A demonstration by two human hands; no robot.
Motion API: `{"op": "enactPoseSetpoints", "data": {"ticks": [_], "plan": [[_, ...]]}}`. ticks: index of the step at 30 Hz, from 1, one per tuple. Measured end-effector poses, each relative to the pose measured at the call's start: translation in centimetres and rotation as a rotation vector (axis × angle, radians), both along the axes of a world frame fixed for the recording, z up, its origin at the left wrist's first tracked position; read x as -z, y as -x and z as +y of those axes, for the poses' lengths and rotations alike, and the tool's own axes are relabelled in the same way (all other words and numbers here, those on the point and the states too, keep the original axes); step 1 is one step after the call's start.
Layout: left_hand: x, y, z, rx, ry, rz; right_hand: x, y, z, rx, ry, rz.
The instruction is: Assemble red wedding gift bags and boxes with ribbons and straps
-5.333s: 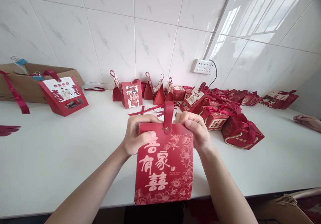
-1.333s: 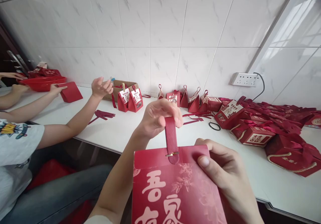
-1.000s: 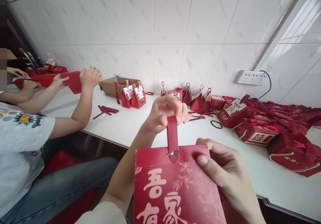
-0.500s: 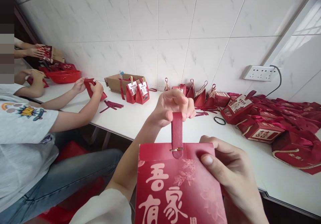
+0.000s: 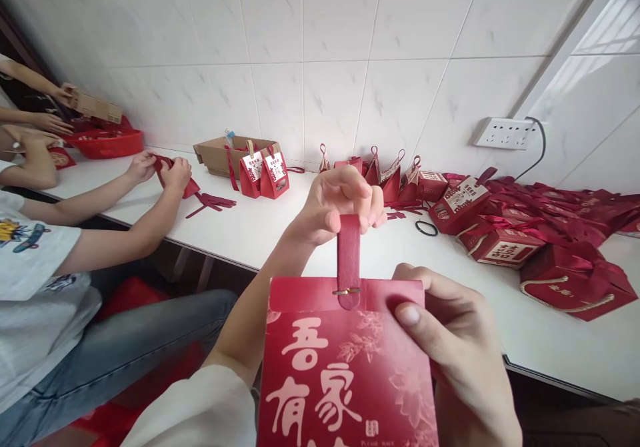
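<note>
Close in front of me is a red gift box (image 5: 373, 367) printed with pale characters and flowers; its lower end is cut off by the frame. A dark red strap (image 5: 349, 250) rises from its top edge, where a brass-coloured fastener (image 5: 347, 291) crosses it. My left hand (image 5: 345, 200) pinches the upper end of this strap between thumb and fingers. At the box's upper right corner, my right hand (image 5: 457, 347) grips the panel, thumb on the front and the other fingers behind, mostly hidden.
Finished-looking red boxes (image 5: 275, 175) stand by a cardboard carton (image 5: 213, 157). More boxes and ribbons (image 5: 555, 210) are heaped at right, near a black ring (image 5: 427, 228). Loose straps (image 5: 213, 201) lie on the white table (image 5: 235, 233). A co-worker's hands (image 5: 167, 170) hold a red piece.
The view has shifted slightly, so the table and wall things sit further left and higher. Both my hands keep their hold on strap and box. Far left, a person's hands have lowered towards the red basin.
</note>
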State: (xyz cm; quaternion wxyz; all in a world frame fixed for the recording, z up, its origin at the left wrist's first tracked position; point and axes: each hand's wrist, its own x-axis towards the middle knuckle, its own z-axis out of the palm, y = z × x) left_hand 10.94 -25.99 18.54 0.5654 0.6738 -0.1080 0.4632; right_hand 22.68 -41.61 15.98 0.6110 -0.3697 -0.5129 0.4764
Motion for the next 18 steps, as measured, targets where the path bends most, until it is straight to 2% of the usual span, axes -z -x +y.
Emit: {"op": "enactPoseSetpoints", "data": {"ticks": [6, 9, 12, 15, 18], "plan": [[0.0, -0.11, -0.08, 0.076, 0.036, 0.013, 0.22, 0.04, 0.05, 0.001, 0.005, 0.003], [0.05, -0.19, -0.02, 0.125, -0.005, -0.016, 0.44, -0.18, 0.26, -0.021, -0.008, -0.008], [0.21, -0.21, 0.09, 0.105, -0.009, -0.013, 0.58, -0.43, 0.49, -0.069, -0.033, -0.019], [0.4, -0.17, 0.2, 0.08, 0.002, -0.007, 0.56, -0.57, 0.69, -0.059, -0.04, -0.038], [0.56, -0.15, 0.28, 0.117, -0.047, -0.048, 0.56, -0.54, 0.9, -0.064, -0.059, -0.043]]}}
